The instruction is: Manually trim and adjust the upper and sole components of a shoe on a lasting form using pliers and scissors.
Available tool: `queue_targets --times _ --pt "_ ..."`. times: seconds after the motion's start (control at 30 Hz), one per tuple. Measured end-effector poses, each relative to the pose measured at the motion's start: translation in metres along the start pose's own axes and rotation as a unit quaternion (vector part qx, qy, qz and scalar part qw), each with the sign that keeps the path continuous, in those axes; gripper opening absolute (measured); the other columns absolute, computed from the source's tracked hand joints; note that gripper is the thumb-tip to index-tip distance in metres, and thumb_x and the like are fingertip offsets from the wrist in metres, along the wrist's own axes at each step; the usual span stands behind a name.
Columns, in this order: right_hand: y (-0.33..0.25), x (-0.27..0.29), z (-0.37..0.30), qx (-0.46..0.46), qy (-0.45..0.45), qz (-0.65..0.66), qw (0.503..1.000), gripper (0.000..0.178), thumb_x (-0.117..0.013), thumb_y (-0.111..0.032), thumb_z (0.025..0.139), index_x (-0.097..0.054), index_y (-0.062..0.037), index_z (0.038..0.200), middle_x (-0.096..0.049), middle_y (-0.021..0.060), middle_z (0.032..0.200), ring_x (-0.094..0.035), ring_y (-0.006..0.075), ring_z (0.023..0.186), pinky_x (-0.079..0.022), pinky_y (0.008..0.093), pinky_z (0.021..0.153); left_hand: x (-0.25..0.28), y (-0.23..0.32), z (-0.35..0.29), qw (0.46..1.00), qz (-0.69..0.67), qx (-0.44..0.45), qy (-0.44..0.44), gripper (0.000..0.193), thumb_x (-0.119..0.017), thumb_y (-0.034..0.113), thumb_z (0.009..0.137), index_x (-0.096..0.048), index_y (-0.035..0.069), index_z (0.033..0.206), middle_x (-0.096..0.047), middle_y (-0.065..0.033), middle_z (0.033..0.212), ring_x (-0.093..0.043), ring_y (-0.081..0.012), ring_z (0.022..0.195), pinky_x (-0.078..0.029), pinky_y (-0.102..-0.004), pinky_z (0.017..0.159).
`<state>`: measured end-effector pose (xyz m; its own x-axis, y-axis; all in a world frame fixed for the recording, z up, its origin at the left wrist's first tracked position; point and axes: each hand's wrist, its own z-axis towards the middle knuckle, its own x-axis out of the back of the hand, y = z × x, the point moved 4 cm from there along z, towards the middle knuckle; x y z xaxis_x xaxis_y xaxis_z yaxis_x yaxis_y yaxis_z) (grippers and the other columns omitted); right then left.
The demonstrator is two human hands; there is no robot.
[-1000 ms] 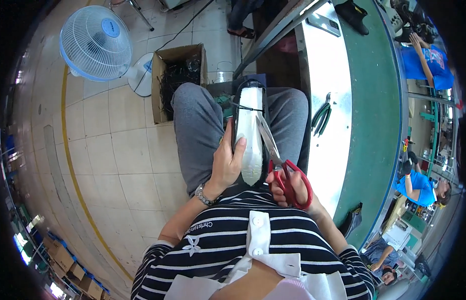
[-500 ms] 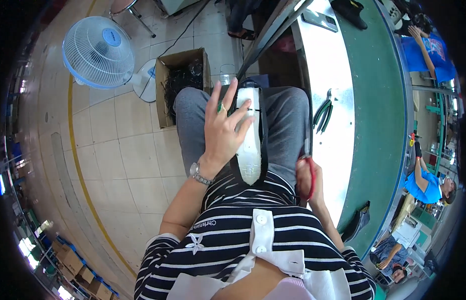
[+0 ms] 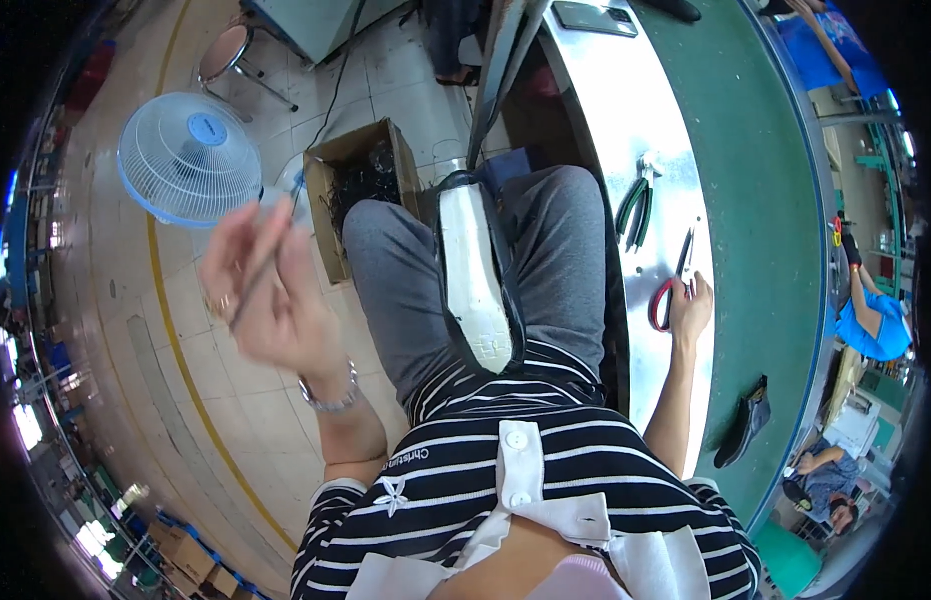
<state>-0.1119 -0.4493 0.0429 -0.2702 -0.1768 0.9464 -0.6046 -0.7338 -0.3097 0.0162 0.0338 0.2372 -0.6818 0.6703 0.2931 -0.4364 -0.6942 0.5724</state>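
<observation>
On my lap lies a black shoe upper on a last, its white underside turned up and its narrow end toward my belly. Neither hand touches it. My left hand, smeared by motion, is up to the left of my knees, with a thin dark strip pinched in its fingers. On the metal strip of the bench at the right, my right hand has its fingers curled at the handles of red-handled scissors. The blades point away from me. Part of the handle is hidden under the fingers.
Green-handled cutting pliers and a phone lie farther up the metal strip. A dark shoe rests on the green bench top. Beyond my left knee stand a cardboard box of black scraps and a fan.
My left hand has left the shoe and swung out left with a thin dark strip. My right hand has carried the scissors from beside my hip onto the metal bench strip.
</observation>
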Motion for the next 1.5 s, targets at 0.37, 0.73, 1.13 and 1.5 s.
queue_targets --times 0.37,0.73,1.13,1.5 --pt "-0.115 -0.094 0.076 0.050 -0.009 0.031 0.998 0.063 -0.066 -0.042 0.083 -0.053 0.0063 0.122 -0.058 0.0315 0.113 -0.054 0.0446 0.109 -0.043 0.0475 0.096 -0.057 -0.187 -0.105 0.920 0.186 0.115 -0.325 0.054 -0.055 0.031 0.096 -0.046 -0.001 0.138 -0.041 -0.0246 0.145 -0.037 -0.0374 0.136 -0.031 -0.0393 0.111" --pt "-0.123 -0.003 0.055 -0.191 -0.240 0.527 0.793 0.021 -0.054 -0.017 0.094 -0.060 0.0004 0.103 -0.064 0.0073 0.085 -0.061 0.0133 0.072 -0.052 0.0257 0.069 -0.140 0.038 -0.137 0.849 -0.096 -0.203 -0.477 0.051 -0.056 0.040 0.092 -0.060 0.001 0.124 -0.057 -0.0179 0.130 -0.043 -0.0330 0.132 -0.028 -0.0445 0.112" --pt "-0.164 0.066 0.005 -0.004 -0.449 0.364 0.816 0.062 -0.051 -0.015 0.099 -0.021 -0.0039 0.152 -0.069 0.0086 0.097 -0.059 0.0133 0.085 -0.044 0.0269 0.084 -0.245 0.000 -0.081 0.827 -0.072 -0.062 -0.555 0.030 -0.057 0.029 0.093 -0.067 0.002 0.103 -0.068 -0.0196 0.092 -0.065 -0.0363 0.082 -0.051 -0.0453 0.076" --pt "-0.227 0.058 0.031 0.161 -0.554 0.166 0.800 0.061 -0.054 -0.015 0.097 -0.027 -0.0038 0.149 -0.063 0.0071 0.102 -0.058 0.0135 0.089 -0.048 0.0292 0.080 -0.199 0.026 -0.089 0.777 -0.081 -0.014 -0.624 0.105 -0.082 0.037 0.069 -0.026 -0.015 0.141 -0.059 -0.0308 0.115 -0.058 -0.0393 0.109 -0.044 -0.0398 0.099"
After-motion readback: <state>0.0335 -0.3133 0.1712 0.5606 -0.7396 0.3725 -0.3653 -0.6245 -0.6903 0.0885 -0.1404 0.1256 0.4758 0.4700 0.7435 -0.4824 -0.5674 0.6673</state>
